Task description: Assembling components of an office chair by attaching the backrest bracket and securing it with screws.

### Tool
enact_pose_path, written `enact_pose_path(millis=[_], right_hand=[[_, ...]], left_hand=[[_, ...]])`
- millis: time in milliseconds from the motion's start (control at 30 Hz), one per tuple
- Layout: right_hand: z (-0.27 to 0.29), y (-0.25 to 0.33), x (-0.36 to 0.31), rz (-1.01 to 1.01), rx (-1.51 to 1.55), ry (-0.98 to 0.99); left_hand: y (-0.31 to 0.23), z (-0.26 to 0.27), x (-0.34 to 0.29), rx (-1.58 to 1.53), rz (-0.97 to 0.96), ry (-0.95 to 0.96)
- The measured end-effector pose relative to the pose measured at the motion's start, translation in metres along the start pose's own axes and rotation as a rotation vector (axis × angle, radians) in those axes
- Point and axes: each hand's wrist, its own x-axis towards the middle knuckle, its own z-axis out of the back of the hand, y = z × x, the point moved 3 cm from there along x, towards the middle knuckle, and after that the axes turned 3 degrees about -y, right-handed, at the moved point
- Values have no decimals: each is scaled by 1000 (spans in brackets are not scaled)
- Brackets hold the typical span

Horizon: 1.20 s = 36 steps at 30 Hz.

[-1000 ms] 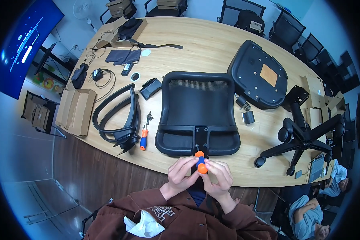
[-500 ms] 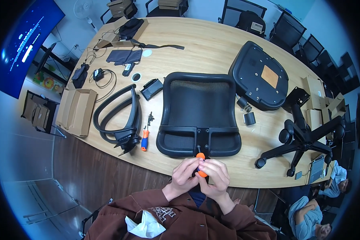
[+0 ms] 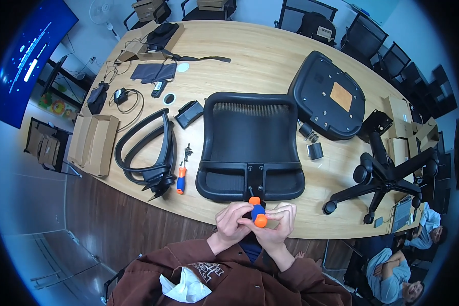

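A black mesh chair backrest lies flat in front of me at the table's near edge. An orange-and-blue screwdriver points away from me, its shaft reaching the screws on the bracket at the backrest's lower middle. My left hand pinches the handle from the left. From the other side, my right hand grips it with thumb and fingers. The tip's seat in the screw is too small to make out. Left of the backrest lies a second orange-and-blue screwdriver, with small dark screws beyond it.
Black armrests and an open cardboard box lie to the left. At the right are the chair seat, turned underside up, and a five-legged wheeled base. Two people sit beyond the table's right end.
My fingers have spread from around the screwdriver handle, so more of its blue and orange grip shows. The whole view has shifted slightly; the chair parts lie as before.
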Motion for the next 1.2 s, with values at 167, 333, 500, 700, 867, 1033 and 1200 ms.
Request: enact_pose_path(millis=[167,333,500,700,867,1033,1200], right_hand=[[3,6,20,37,130,178],[6,-3,9,101,153,123],[-4,-4,-12,73,78,-26],[4,-7,14,122,167,230],[0,-7,-3,95,123,126],[2,-9,0,-64,55,176],[0,-8,6,126,189,268]], left_hand=[[3,4,8,12,-13,45],[1,6,8,-42,52,64],[3,4,2,-43,-21,20],[0,2,15,-62,-49,137],[0,5,3,-79,86,57],[2,4,8,-57,-23,66],[2,4,10,-59,-7,111]])
